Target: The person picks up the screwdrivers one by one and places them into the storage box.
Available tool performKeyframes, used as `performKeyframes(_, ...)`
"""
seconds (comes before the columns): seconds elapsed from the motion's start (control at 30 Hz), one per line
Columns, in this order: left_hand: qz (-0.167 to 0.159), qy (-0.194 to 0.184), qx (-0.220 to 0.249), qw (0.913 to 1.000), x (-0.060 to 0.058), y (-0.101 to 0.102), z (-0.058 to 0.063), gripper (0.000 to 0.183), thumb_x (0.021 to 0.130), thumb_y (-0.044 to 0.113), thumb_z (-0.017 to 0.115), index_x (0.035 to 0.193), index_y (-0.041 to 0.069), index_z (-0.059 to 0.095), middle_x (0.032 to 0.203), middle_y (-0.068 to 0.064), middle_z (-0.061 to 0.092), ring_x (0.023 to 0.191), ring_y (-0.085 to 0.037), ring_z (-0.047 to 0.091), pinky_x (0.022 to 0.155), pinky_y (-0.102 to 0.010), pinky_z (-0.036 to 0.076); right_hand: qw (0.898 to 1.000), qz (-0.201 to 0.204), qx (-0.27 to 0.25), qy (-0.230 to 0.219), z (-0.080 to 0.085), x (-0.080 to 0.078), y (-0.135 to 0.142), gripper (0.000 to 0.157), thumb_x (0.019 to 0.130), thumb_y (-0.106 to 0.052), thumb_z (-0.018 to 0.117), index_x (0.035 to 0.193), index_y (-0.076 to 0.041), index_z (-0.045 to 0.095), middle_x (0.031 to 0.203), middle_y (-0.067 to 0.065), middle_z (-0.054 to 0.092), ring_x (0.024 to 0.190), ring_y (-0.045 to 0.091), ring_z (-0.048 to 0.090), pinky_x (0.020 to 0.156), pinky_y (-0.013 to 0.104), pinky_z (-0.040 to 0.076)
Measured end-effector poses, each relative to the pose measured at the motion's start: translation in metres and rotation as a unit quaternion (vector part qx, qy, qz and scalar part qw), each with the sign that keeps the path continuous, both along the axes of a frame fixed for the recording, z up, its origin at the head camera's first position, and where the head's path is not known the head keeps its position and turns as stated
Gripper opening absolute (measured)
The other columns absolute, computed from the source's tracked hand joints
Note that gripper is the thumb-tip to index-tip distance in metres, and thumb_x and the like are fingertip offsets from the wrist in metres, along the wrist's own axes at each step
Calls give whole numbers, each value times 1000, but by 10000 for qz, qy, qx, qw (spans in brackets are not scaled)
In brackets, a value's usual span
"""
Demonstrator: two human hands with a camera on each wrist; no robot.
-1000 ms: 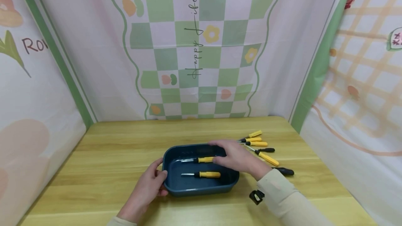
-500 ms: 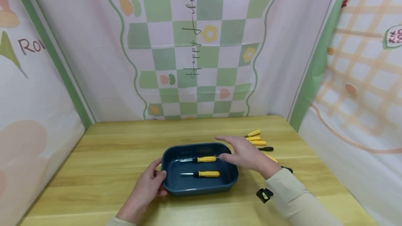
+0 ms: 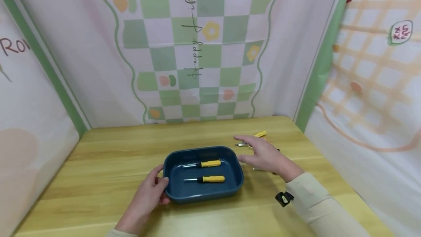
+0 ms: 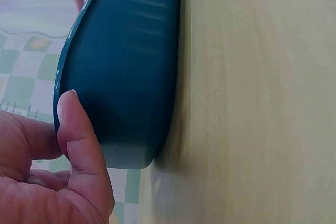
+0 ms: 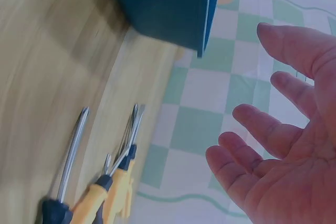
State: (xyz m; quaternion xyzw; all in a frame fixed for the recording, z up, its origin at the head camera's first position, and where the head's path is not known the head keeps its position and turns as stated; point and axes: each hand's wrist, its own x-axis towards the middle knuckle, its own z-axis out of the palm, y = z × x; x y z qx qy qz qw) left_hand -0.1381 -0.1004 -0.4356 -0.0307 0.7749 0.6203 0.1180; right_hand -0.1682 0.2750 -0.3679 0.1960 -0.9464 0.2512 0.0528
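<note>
A dark blue rectangular tray (image 3: 204, 196) sits on the table. Inside it lie two screwdrivers with yellow handles, one toward the back (image 3: 210, 163) and one toward the front (image 3: 213, 179). My left hand (image 3: 148, 191) grips the tray's left end, and the left wrist view shows its digits on both sides of the rim (image 4: 59, 77). Just off the tray's right end is my right hand (image 3: 263, 154), fingers spread and holding nothing. Below it, the right wrist view has a black-handled screwdriver (image 5: 56, 212) and several yellow-handled screwdrivers (image 5: 93, 203) on the table, partly hidden in the head view.
A small black device (image 3: 283, 198) is at the right sleeve's cuff. The wooden table (image 3: 108, 164) ends at a patterned curtain (image 3: 210, 61) behind, with more printed cloth along both sides.
My right hand has drawn away from the back screwdriver in the tray and moved right, past the tray's end, toward the loose screwdrivers. My left hand keeps its grip. The head view has shifted slightly.
</note>
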Motion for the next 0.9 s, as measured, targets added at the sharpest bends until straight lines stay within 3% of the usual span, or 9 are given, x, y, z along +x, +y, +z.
performKeyframes(0.17,23,25,-37,10000,1,-3,3,55,111,19,50,163,16,32,119,-19,51,83,-25,62,68,-35,62,10000,-23,42,39,1,-2,10,65,95,-25,75,154,-13,51,152,11,56,138,35,55,110,58,49)
performKeyframes(0.3,32,20,-69,10000,0,-4,4,55,111,20,50,163,15,32,119,-19,51,82,-25,61,67,-35,62,9999,-121,102,7,1,0,20,65,96,-26,74,155,-14,50,152,13,56,126,33,62,103,57,52)
performKeyframes(0.5,32,-42,-62,10000,0,-4,4,55,111,20,50,163,17,32,119,-19,51,82,-26,61,68,-35,62,9998,-152,148,40,-1,6,36,65,97,-26,73,156,-11,48,154,15,53,138,41,54,109,62,47)
performKeyframes(0.9,-73,-85,-77,9999,-3,-3,2,57,111,22,50,164,15,30,119,-19,51,83,-25,61,69,-35,62,9989,-393,235,43,-10,24,63,65,98,-31,73,152,-3,50,151,24,53,135,48,54,109,66,44)
